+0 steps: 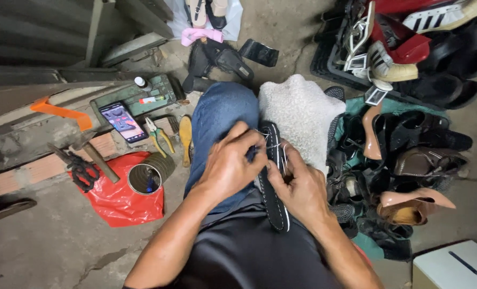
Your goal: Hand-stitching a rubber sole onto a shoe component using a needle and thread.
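Note:
A narrow black shoe sole [277, 182] with white stitches along its edge lies across my lap, partly on a white fuzzy cloth [300, 112] over my knee. My left hand [229, 166] pinches a small tool or needle against the sole's left edge near its top; the tool itself is mostly hidden. My right hand [301, 187] grips the sole from the right side, fingers curled round its middle. A thin thread shows between the two hands. My jeans-clad knee [220, 115] is under the left hand.
On the left floor lie a phone [123, 122] with a lit screen, pliers [158, 134], a hammer [91, 155], scissors [82, 171], a tin can [145, 177] on a red plastic bag [118, 200]. A pile of shoes [404, 155] fills the right. A white box [455, 265] sits bottom right.

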